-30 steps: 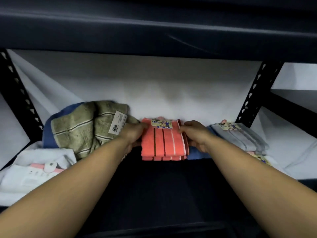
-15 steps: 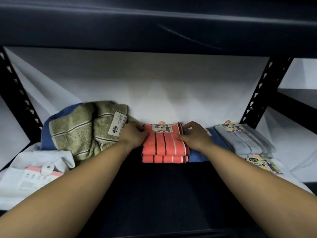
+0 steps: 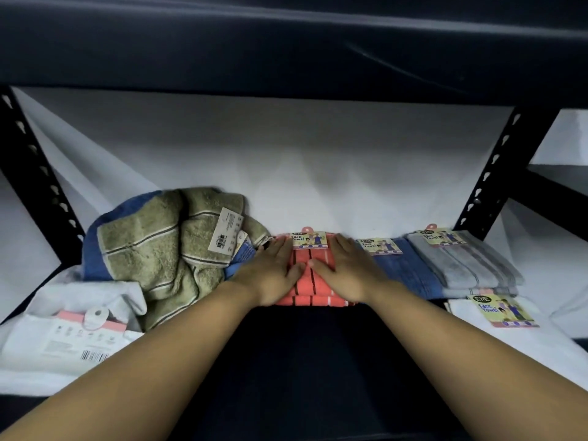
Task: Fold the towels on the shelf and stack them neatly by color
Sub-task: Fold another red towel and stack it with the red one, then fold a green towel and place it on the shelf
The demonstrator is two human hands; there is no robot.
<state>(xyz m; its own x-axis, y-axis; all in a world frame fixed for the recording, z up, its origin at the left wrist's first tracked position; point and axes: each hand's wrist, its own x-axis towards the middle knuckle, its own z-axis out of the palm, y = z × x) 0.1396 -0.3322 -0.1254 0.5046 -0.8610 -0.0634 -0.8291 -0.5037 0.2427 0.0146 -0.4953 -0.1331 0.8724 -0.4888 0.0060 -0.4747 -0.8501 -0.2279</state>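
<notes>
- Landmark for all positions: the coral stack (image 3: 313, 281), two folded coral striped towels one on the other, at the middle back of the shelf (image 3: 286, 361).
- Your left hand (image 3: 270, 275) lies flat on the left half of the coral stack, fingers spread and extended, gripping nothing.
- Your right hand (image 3: 345, 272) lies flat on the right half, fingers likewise apart; the two thumbs nearly meet over the centre stripe. Judgement: you are pressing the stack square, not folding.
- Done, as far as visible: coral stack looks folded and aligned, card label (image 3: 309, 240) at its back edge.
- Just right of the coral stack, touching it: a folded blue towel (image 3: 401, 268) with its own label. Looks finished.
- Further right, against the blue towel: folded grey towels (image 3: 461, 265), apparently more than one layer.
- Right and nearer you than the coral stack: a white towel (image 3: 521, 338) with a label on top; whether its fold is tidy you cannot tell.
- Left of the coral stack, touching it: an olive striped towel (image 3: 152, 253), crumpled, lying over another blue towel (image 3: 105, 243), also unfolded. Both remain to fold.
- Far left and nearer you: a white packaged item (image 3: 73, 332); cannot tell if it counts as a towel.
- Judgement: roughly past halfway; the left heap is the outstanding work, and its blue piece likely belongs on the blue towel at right.
</notes>
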